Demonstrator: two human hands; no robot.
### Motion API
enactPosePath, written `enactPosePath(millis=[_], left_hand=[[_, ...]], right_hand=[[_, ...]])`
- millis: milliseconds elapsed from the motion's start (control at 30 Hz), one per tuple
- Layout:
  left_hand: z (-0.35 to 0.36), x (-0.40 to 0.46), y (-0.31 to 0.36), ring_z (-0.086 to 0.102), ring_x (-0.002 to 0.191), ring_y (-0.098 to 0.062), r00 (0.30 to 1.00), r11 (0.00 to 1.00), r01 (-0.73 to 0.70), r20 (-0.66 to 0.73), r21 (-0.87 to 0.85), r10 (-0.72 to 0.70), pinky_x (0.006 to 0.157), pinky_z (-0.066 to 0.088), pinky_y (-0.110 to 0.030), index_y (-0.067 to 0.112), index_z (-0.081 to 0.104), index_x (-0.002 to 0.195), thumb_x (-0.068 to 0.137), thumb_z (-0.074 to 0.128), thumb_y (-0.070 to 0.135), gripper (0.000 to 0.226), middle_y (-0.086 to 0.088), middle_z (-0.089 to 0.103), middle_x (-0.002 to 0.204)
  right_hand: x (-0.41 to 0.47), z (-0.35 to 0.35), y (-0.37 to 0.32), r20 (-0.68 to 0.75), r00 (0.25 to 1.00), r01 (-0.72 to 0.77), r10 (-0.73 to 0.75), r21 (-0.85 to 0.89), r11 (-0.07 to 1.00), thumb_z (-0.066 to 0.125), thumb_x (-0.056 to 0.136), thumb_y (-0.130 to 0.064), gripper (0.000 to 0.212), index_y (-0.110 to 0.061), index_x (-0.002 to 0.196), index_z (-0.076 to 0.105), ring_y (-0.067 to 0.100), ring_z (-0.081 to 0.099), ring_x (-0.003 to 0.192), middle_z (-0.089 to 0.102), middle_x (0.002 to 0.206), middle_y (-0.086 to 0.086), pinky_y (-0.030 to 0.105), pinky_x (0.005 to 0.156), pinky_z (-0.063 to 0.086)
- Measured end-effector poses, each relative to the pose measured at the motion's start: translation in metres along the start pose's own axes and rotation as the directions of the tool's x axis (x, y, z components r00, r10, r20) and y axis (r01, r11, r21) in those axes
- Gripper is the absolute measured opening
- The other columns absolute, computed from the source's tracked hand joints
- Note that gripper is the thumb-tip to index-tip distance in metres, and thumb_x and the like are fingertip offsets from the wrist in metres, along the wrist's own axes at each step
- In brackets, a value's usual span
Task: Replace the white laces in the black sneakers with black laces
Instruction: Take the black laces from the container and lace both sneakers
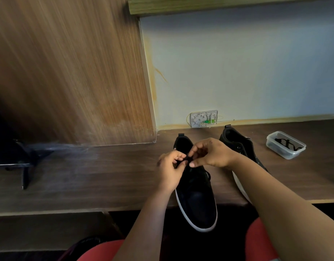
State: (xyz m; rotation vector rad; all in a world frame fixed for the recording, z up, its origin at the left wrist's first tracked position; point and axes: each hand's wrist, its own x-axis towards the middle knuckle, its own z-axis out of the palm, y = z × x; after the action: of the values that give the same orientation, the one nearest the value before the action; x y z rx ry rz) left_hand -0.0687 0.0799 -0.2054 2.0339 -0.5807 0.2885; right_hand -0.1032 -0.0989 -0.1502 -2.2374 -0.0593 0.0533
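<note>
A black sneaker point(197, 200) with a white sole lies on the brown desk point(106, 176), toe hanging over the front edge toward me. Black lace point(188, 158) runs over its tongue. My left hand point(171, 169) and my right hand point(209, 152) meet above the lace holes, both pinching the black lace between fingertips. A second black sneaker point(237, 146) stands to the right, partly hidden behind my right forearm, its eyelets without lace. No white lace is visible.
A clear plastic tub point(285, 145) holding a black lace sits at the desk's right. A white wall socket plate point(204, 118) is behind the shoes. A wooden panel point(68, 72) rises at left, with a dark stand point(25, 161) on the desk.
</note>
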Motion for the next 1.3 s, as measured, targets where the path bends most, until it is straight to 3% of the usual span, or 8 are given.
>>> enactPosePath(millis=[133, 367, 633, 900, 1000, 1100, 1200, 1300], left_hand=[[0.001, 0.000, -0.002, 0.057, 0.079, 0.001, 1.000, 0.999, 0.027, 0.004, -0.017, -0.026, 0.068, 0.040, -0.006, 0.024, 0.074, 0.091, 0.079, 0.077, 0.015, 0.015, 0.020, 0.062, 0.081], [0.002, 0.000, -0.003, 0.059, 0.071, -0.001, 0.995, 0.991, 0.093, -0.015, -0.101, -0.095, 0.065, 0.044, -0.010, 0.024, 0.069, 0.089, 0.077, 0.078, 0.014, 0.017, 0.013, 0.066, 0.079], [-0.005, -0.001, -0.001, 0.053, 0.078, -0.005, 0.996, 0.995, -0.089, 0.011, 0.050, 0.089, 0.065, 0.038, -0.010, 0.021, 0.061, 0.096, 0.079, 0.073, 0.010, 0.023, 0.019, 0.060, 0.082], [-0.007, -0.003, -0.001, 0.051, 0.082, -0.005, 0.994, 0.989, -0.110, 0.008, 0.097, 0.110, 0.066, 0.037, -0.007, 0.022, 0.059, 0.097, 0.081, 0.073, 0.015, 0.022, 0.018, 0.060, 0.084], [-0.006, -0.003, -0.001, 0.050, 0.083, -0.005, 0.992, 0.987, -0.126, 0.012, 0.095, 0.126, 0.069, 0.036, -0.004, 0.021, 0.060, 0.096, 0.080, 0.074, 0.014, 0.022, 0.016, 0.064, 0.084], [-0.006, -0.002, -0.002, 0.051, 0.083, -0.006, 0.990, 0.986, -0.138, 0.016, 0.090, 0.137, 0.070, 0.035, -0.004, 0.020, 0.060, 0.097, 0.080, 0.073, 0.012, 0.023, 0.016, 0.064, 0.084], [-0.007, -0.002, -0.003, 0.051, 0.083, -0.007, 0.989, 0.984, -0.149, 0.020, 0.093, 0.148, 0.070, 0.035, -0.003, 0.020, 0.060, 0.097, 0.081, 0.073, 0.010, 0.023, 0.016, 0.064, 0.085], [-0.008, -0.002, -0.002, 0.050, 0.085, -0.006, 0.991, 0.987, -0.134, 0.036, 0.092, 0.131, 0.070, 0.036, -0.003, 0.021, 0.060, 0.097, 0.082, 0.072, 0.011, 0.022, 0.017, 0.062, 0.084]], right_hand=[[0.002, 0.006, 0.000, -0.050, 0.997, 0.046, -0.052, -0.106, 0.993, 0.085, 0.067, -0.012, 0.022, -0.020, 0.083, 0.072, 0.013, 0.068, 0.075, 0.071, 0.078, -0.001, 0.029, 0.074, 0.057], [0.001, 0.018, -0.001, -0.188, 0.980, 0.047, -0.071, -0.131, 0.990, 0.087, 0.068, -0.018, 0.027, -0.019, 0.089, 0.070, 0.003, 0.063, 0.065, 0.069, 0.073, -0.006, 0.013, 0.063, 0.050], [0.006, 0.020, -0.001, -0.179, 0.970, 0.104, -0.163, -0.301, 0.948, 0.085, 0.068, -0.030, 0.034, -0.028, 0.099, 0.072, 0.002, 0.045, 0.080, 0.054, 0.080, -0.011, 0.018, 0.071, 0.033], [0.011, 0.024, 0.005, -0.078, 0.996, -0.023, 0.037, 0.169, 0.985, 0.074, 0.083, -0.028, 0.014, -0.015, 0.086, 0.071, 0.010, 0.057, 0.072, 0.067, 0.078, 0.004, 0.025, 0.070, 0.046], [0.013, 0.025, 0.004, -0.096, 0.990, -0.089, 0.103, 0.139, 0.986, 0.065, 0.091, -0.030, 0.018, -0.015, 0.083, 0.069, 0.009, 0.053, 0.067, 0.061, 0.072, 0.000, 0.028, 0.068, 0.043], [0.016, 0.025, -0.003, -0.230, 0.970, -0.074, 0.084, 0.052, 0.996, 0.054, 0.097, -0.034, 0.024, -0.013, 0.091, 0.064, 0.011, 0.053, 0.073, 0.060, 0.079, 0.000, 0.029, 0.073, 0.042], [0.016, 0.022, -0.019, -0.456, 0.887, 0.014, 0.066, 0.170, 0.985, 0.048, 0.100, -0.033, 0.021, -0.022, 0.084, 0.056, 0.008, 0.055, 0.069, 0.063, 0.079, -0.007, 0.022, 0.068, 0.044], [0.017, 0.019, -0.025, -0.528, 0.841, 0.010, 0.115, 0.228, 0.974, 0.047, 0.101, -0.028, 0.019, -0.016, 0.088, 0.053, 0.010, 0.057, 0.053, 0.067, 0.073, -0.003, 0.021, 0.057, 0.047]])
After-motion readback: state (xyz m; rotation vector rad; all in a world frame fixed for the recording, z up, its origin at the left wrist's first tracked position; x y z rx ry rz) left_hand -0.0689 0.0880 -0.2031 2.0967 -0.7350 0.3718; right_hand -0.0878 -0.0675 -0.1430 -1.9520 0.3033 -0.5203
